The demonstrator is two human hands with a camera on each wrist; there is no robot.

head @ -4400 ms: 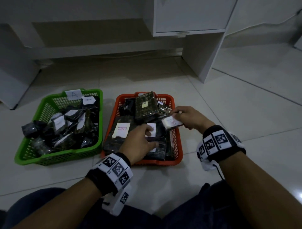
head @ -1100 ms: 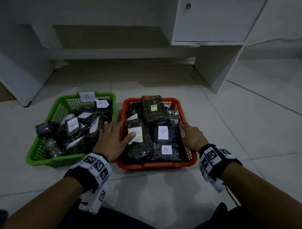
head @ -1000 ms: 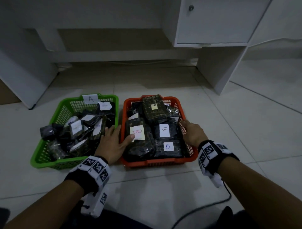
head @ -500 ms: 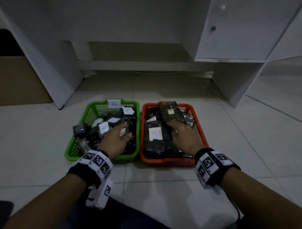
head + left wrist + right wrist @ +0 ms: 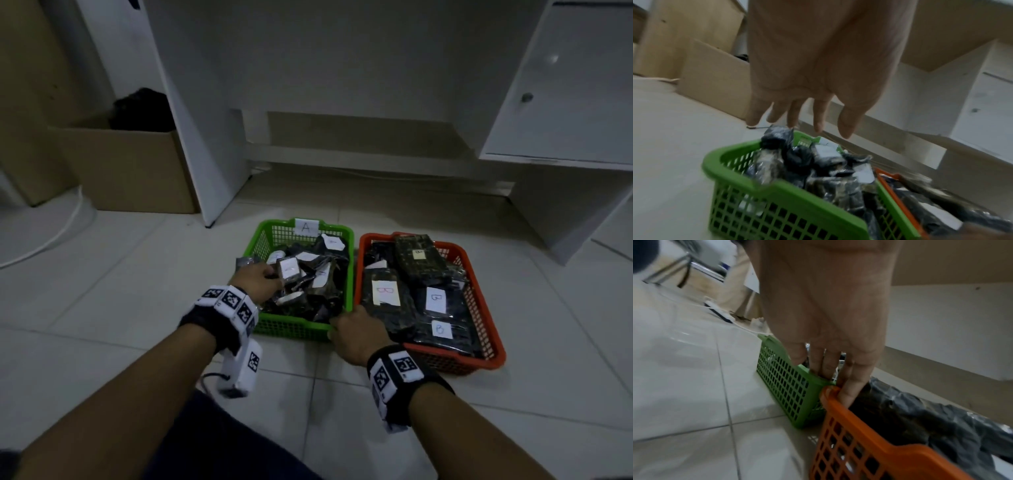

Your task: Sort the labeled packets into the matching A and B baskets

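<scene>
1. The green basket (image 5: 274, 324), tagged "A" on its far rim, sits on the tiled floor (image 5: 102, 291) just left of the orange basket (image 5: 493, 356); their long sides run near to far, and they touch at the near corners.
2. The green basket holds a loose heap of dark packets (image 5: 318, 291) with white labels, tilted at mixed angles.
3. In the orange basket the B packets (image 5: 435, 308) lie flatter, mostly with their long axes running near to far, "B" labels facing up; one packet (image 5: 419, 255) leans on the far rim.
4. The left hand (image 5: 255, 281) is at the green basket's left side, over the heap; the wrist view shows its fingers (image 5: 791, 116) straight and spread, holding nothing.
5. The right hand (image 5: 359, 334) rests where the two baskets meet at the near edge, with straight fingers (image 5: 851, 386) dipping inside the rims against the packets, grasping nothing.
6. A white desk (image 5: 342, 68) stands beyond, with a cardboard box (image 5: 130, 168) at far left.
</scene>
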